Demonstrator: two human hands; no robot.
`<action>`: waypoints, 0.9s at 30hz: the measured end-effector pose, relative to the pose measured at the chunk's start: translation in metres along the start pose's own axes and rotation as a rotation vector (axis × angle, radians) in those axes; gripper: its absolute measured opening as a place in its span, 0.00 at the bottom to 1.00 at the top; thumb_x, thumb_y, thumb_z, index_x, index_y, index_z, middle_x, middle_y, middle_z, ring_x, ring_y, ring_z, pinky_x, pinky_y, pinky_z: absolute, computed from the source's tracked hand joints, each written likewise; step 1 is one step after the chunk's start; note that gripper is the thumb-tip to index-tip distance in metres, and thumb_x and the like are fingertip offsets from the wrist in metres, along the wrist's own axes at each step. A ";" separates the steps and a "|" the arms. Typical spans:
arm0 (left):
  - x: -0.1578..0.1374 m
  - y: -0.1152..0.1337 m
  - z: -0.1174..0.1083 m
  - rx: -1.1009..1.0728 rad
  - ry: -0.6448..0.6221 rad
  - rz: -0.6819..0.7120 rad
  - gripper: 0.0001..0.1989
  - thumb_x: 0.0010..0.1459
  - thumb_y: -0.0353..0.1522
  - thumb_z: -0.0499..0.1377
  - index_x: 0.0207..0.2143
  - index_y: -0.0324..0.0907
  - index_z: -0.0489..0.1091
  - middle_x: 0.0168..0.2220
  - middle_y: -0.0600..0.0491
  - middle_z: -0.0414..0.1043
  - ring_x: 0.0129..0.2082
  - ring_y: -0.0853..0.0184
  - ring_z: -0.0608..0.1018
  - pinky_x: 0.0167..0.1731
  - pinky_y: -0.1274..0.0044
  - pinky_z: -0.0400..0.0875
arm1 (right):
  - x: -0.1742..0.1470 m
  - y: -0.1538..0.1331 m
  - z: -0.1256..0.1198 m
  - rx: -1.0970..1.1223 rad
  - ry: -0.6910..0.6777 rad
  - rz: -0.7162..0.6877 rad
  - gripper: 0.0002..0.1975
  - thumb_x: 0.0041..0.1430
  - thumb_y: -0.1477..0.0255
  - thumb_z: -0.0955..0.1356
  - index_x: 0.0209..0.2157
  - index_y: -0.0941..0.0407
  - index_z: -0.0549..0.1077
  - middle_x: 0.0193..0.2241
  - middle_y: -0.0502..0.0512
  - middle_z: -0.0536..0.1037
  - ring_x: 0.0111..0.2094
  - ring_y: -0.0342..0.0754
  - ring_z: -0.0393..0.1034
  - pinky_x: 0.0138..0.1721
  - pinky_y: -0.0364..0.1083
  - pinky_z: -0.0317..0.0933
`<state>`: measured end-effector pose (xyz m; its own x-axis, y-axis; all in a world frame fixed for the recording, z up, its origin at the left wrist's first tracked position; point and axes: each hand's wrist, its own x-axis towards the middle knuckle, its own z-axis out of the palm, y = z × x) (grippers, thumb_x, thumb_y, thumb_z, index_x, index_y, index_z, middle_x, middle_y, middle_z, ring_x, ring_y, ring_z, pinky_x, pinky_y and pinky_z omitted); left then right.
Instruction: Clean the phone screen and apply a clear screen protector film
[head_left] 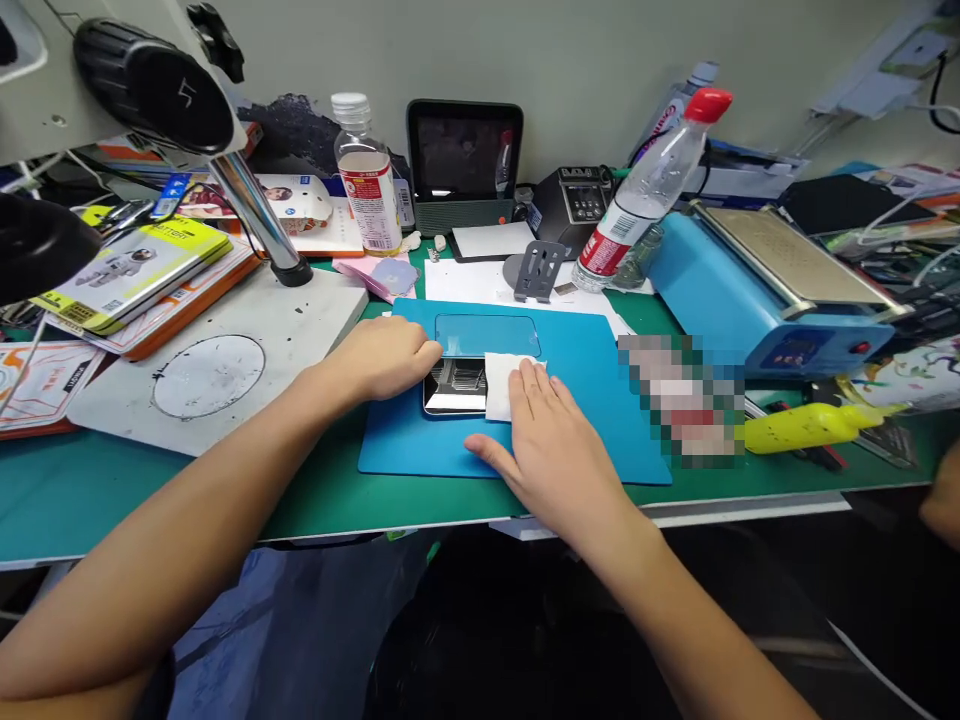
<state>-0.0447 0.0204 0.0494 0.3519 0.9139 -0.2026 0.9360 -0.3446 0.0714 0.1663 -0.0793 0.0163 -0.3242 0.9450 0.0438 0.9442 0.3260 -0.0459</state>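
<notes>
A phone (pixel 454 388) with a dark, shiny, reflective face lies on a blue mat (pixel 420 445). My left hand (pixel 386 358) is closed at its upper left end, the thumb reaching to its edge; what the curled fingers hold, if anything, is hidden. Lying flat with fingers stretched, my right hand (pixel 551 430) presses a white wipe (pixel 499 385) onto the phone's right part and covers much of it. The right thumb points out to the left over the mat. Just behind the phone lies a clear rectangular glass or film panel (pixel 487 333).
A microscope stand base (pixel 315 330) is at left, beside boxes (pixel 135 270). Bottles (pixel 371 190), a dark screen (pixel 466 150) and a small phone stand (pixel 540 270) line the back. On the right are a blue heating-plate machine (pixel 720 295) and a yellow squeeze bottle (pixel 802 428).
</notes>
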 end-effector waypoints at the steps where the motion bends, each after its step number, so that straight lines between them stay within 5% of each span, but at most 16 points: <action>1: 0.001 -0.001 0.000 -0.008 -0.005 0.008 0.25 0.64 0.39 0.43 0.29 0.39 0.77 0.39 0.36 0.81 0.42 0.46 0.80 0.35 0.66 0.67 | 0.003 -0.005 0.001 -0.011 0.005 0.026 0.56 0.65 0.40 0.55 0.67 0.81 0.56 0.69 0.87 0.55 0.72 0.73 0.49 0.70 0.65 0.50; 4: 0.002 -0.003 0.001 -0.032 -0.004 0.037 0.25 0.64 0.39 0.42 0.29 0.39 0.76 0.38 0.37 0.80 0.42 0.47 0.80 0.35 0.66 0.66 | 0.012 -0.031 0.002 -0.025 0.034 0.064 0.58 0.63 0.38 0.57 0.66 0.83 0.58 0.67 0.90 0.58 0.71 0.76 0.52 0.69 0.67 0.49; 10: 0.002 -0.006 0.002 -0.011 -0.023 0.005 0.25 0.64 0.38 0.42 0.28 0.41 0.76 0.38 0.39 0.80 0.42 0.49 0.79 0.34 0.67 0.65 | 0.026 -0.076 -0.001 0.020 0.015 -0.079 0.61 0.59 0.37 0.60 0.66 0.84 0.57 0.67 0.88 0.58 0.71 0.74 0.52 0.72 0.62 0.46; 18: 0.003 -0.007 0.002 -0.013 -0.032 0.032 0.25 0.62 0.39 0.41 0.25 0.42 0.73 0.34 0.40 0.78 0.38 0.49 0.77 0.32 0.67 0.61 | -0.014 -0.025 -0.016 0.028 0.007 -0.242 0.42 0.70 0.47 0.57 0.66 0.70 0.65 0.68 0.73 0.65 0.70 0.63 0.58 0.70 0.61 0.51; 23: 0.002 -0.008 0.001 -0.054 -0.061 0.027 0.24 0.62 0.40 0.41 0.24 0.43 0.71 0.34 0.42 0.77 0.38 0.52 0.75 0.33 0.68 0.61 | -0.011 -0.001 -0.011 -0.001 -0.026 -0.046 0.44 0.71 0.47 0.55 0.68 0.72 0.61 0.70 0.75 0.60 0.72 0.66 0.53 0.69 0.65 0.51; 27: 0.003 -0.009 0.001 -0.040 -0.074 0.039 0.23 0.61 0.40 0.40 0.24 0.43 0.69 0.35 0.42 0.77 0.39 0.52 0.75 0.34 0.68 0.61 | 0.018 -0.029 -0.006 0.012 -0.089 0.127 0.56 0.65 0.40 0.57 0.69 0.80 0.53 0.71 0.84 0.51 0.73 0.72 0.44 0.72 0.64 0.42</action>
<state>-0.0519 0.0258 0.0468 0.3881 0.8810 -0.2707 0.9216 -0.3695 0.1188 0.1333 -0.0719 0.0241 -0.2066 0.9771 -0.0513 0.9773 0.2036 -0.0578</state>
